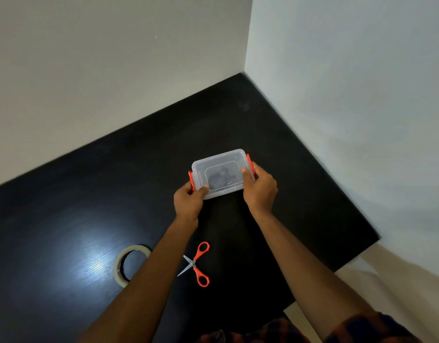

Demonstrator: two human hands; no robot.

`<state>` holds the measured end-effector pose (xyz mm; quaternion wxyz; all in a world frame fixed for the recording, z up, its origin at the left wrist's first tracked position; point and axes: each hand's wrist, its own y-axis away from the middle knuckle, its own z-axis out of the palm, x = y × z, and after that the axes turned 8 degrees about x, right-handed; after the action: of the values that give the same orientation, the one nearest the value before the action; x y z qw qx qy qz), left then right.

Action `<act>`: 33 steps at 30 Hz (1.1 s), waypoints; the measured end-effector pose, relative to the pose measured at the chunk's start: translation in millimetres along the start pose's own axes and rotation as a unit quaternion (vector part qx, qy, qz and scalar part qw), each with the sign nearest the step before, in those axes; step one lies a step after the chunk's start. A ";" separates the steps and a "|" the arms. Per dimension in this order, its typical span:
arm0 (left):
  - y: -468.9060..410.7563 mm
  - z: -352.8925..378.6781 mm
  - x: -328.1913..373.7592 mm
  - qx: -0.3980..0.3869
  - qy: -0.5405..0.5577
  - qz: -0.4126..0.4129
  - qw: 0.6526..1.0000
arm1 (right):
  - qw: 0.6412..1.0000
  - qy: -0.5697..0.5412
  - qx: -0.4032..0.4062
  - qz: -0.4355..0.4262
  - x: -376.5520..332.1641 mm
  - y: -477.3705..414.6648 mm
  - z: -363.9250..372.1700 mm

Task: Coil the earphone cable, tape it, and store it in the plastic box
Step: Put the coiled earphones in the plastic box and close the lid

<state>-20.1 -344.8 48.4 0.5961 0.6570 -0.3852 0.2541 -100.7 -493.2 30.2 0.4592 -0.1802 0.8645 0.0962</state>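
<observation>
**A:** Head view, left to right. What have you got?

**B:** The tape roll (132,264) lies flat at the near left of the black desk (65,194), with the orange scissors (197,264) just right of it, blades apart. My left hand (188,203) is closed on the plastic box (222,173) at its left red latch (191,180), and my right hand (259,188) at the right latch (249,160), thumbs on the lid.

**A:** And the earphone cable?

**B:** There's a dark bundle (221,178) inside, probably the cable. The cloudy lid blurs it.

**A:** How does the box handle?

**B:** I'd judge it light, thin-walled and slightly slick, so a grip at the ends by the latches is best.

**A:** And the room?

**B:** The desk is glossy and sits in a corner of plain pale walls (349,82).
</observation>
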 end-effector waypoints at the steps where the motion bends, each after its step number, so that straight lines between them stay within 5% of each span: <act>1: 5.7 3.7 -3.0 0.010 -0.036 0.045 0.998 | 1.000 0.003 0.001 0.004 0.7 -0.2 0.5; 4: 16.3 14.2 -10.1 0.048 -0.148 0.145 0.977 | 1.000 0.007 0.004 0.022 -0.8 0.0 0.3; 8: 18.7 21.1 -11.2 0.077 -0.194 0.178 0.962 | 0.999 -0.019 0.009 0.044 -3.6 0.8 -3.2; 13: 6.0 14.4 -6.1 0.026 -0.215 0.229 0.949 | 0.999 -0.012 0.008 0.052 -7.7 -3.5 -10.2; 16: -16.5 10.6 9.5 -0.054 -0.256 0.248 0.933 | 0.987 0.118 -0.019 -0.103 -2.6 -12.7 -24.7; 19: -34.8 18.4 30.9 -0.134 -0.292 0.256 0.912 | 0.934 0.192 -0.081 -0.290 2.5 -17.8 -36.3; 22: -43.6 41.9 46.7 -0.163 -0.313 0.283 0.892 | 0.878 0.276 -0.152 -0.361 15.1 -15.4 -34.3; 33: -36.5 53.4 33.2 -0.121 -0.324 0.292 0.892 | 0.890 0.346 -0.076 -0.286 20.4 -79.5 -39.9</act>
<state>21.8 -404.1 44.7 0.4118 0.4838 -0.7593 0.1408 -109.7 -583.8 35.6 0.1233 -0.4761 0.8697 -0.0428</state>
